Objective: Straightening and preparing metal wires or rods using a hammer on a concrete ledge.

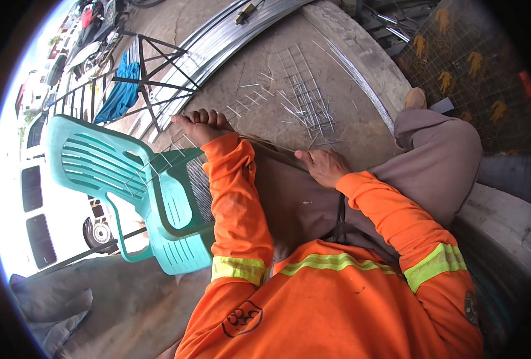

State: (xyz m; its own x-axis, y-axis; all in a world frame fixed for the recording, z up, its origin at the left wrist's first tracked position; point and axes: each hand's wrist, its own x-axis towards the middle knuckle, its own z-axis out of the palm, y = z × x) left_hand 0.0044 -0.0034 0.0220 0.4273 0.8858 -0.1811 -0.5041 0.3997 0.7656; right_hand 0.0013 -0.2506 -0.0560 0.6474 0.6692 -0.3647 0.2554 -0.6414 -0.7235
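While the left hand [204,127] curls its fingers inward in the head view, a slim silvery wire grid [168,159] with open rectangular cells slants just below-left of it, overlapping the turquoise plastic armchair [176,257], though I cannot tell whether those fingers clamp it. Across from it, the right hand [325,166] bends with thumb extended, its hold impossible to tell, and nearer the body a dark outlined emblem [243,318] marks the orange shirt [325,311].
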